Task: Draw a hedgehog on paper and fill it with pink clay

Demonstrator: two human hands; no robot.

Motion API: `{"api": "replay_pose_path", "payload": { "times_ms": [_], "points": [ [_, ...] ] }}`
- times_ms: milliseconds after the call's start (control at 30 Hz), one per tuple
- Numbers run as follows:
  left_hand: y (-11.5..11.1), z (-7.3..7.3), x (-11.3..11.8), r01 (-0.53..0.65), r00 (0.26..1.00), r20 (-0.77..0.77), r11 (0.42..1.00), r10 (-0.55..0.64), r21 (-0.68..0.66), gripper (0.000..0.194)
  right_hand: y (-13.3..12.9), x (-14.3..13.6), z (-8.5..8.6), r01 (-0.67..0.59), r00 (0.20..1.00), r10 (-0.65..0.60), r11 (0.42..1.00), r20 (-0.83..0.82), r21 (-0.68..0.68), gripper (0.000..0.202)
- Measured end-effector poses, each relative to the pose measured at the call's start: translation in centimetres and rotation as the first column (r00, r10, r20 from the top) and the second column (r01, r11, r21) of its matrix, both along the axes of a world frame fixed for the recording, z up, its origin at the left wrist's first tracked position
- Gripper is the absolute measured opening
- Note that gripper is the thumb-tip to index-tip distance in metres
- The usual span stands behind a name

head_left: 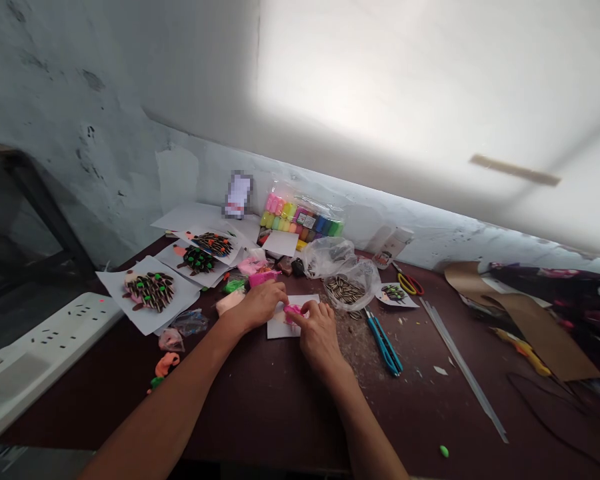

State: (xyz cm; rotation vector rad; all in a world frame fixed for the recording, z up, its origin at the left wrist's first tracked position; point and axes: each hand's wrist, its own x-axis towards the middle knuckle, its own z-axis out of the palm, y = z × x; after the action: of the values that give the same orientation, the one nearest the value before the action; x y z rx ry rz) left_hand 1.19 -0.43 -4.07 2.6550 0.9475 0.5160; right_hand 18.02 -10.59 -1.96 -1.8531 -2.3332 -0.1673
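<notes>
A small white card (279, 329) lies on the dark table with a flattened lump of pink clay (294, 312) on it. My left hand (263, 304) reaches in from the left, fingers curled and fingertips against the clay's left edge. On the other side my right hand (321, 335) has its thumb and index finger pressed on the clay. The knuckles partly hide the fingertips of both hands. Beside my left hand sit a pale peach clay lump (230, 301), green clay (235, 285) and a bright pink packet (263, 275). Striped sunflower seeds (345, 291) fill a plastic bag at the right.
Cards with seed-covered hedgehog figures (153, 291) lie at the left, near a white power strip (55, 333). A teal utility knife (384, 343), scissors (410, 283) and clear glue sticks (464, 370) lie at the right. A pack of coloured clay (303, 217) and a phone (238, 195) lean at the back.
</notes>
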Motion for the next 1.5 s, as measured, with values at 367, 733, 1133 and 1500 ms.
{"api": "replay_pose_path", "payload": {
  "times_ms": [367,733,1133,1500],
  "points": [
    [0.4,-0.6,0.0,0.003,1.0,0.007,1.0,-0.003,0.012,0.039,-0.9,0.1,-0.5,-0.006,1.0,0.006,1.0,-0.001,-0.011,0.047],
    [0.2,-0.5,0.2,-0.004,1.0,0.013,1.0,0.003,0.03,0.034,-0.6,0.1,-0.2,0.076,0.996,-0.077,0.997,0.05,0.011,0.046],
    [-0.1,0.3,0.2,-0.028,0.999,-0.032,1.0,0.028,0.015,0.033,-0.4,0.0,-0.3,0.126,0.987,-0.123,0.992,-0.102,0.016,0.045],
    [-0.2,0.5,0.2,-0.036,0.998,-0.051,0.999,0.035,-0.02,0.037,-0.1,-0.4,-0.1,0.095,0.995,-0.095,0.993,0.003,-0.062,0.038]
  ]
}}
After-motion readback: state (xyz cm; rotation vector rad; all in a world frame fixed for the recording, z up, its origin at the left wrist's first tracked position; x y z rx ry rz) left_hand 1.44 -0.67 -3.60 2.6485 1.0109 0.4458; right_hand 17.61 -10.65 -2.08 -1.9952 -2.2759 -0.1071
